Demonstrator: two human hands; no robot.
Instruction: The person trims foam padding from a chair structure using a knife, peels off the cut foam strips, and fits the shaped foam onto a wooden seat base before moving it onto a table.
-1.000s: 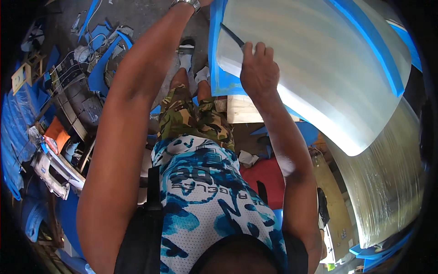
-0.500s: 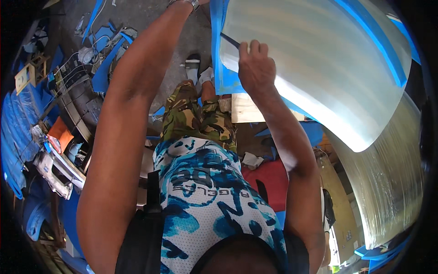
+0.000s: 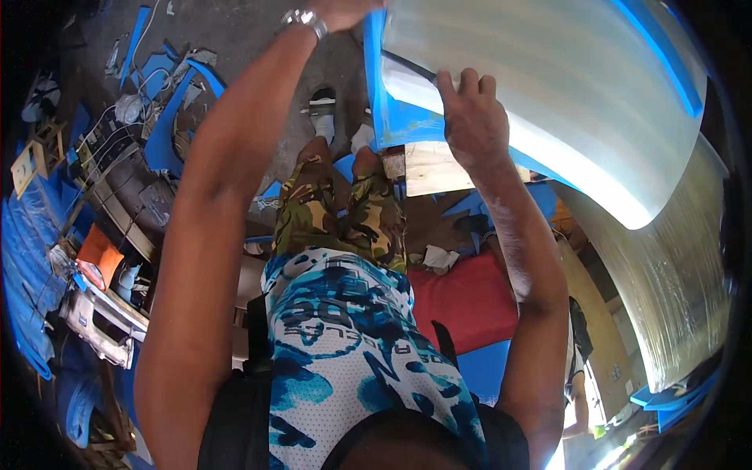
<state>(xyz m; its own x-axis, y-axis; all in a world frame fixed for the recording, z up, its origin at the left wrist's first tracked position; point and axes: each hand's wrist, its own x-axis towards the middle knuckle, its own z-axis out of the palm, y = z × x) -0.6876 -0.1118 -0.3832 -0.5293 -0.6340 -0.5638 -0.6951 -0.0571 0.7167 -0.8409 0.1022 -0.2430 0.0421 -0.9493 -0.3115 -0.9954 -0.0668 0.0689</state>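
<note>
My right hand (image 3: 478,121) has its fingers curled over the end of a thin dark strip (image 3: 410,65). The strip slants across the corner of a large, curved translucent sheet (image 3: 548,86), its far end near the left border. Beneath the sheet lies a blue sheet (image 3: 407,124), showing along the left and near edges. My left hand (image 3: 348,12), with a metal watch (image 3: 305,23) at the wrist, reaches to the far left edge of the blue sheet. The upper picture edge cuts off its fingers.
A blue strip (image 3: 662,59) lies on the translucent sheet's right part. Under it is a pale wooden board (image 3: 435,168). A film-wrapped stack (image 3: 666,274) stands at right. Blue offcuts (image 3: 164,129) and cables litter the floor at left. Another person's arm (image 3: 578,403) shows at lower right.
My right hand has shifted right over the sheet, and a longer piece of the dark strip shows. My left hand has come further into view at the top.
</note>
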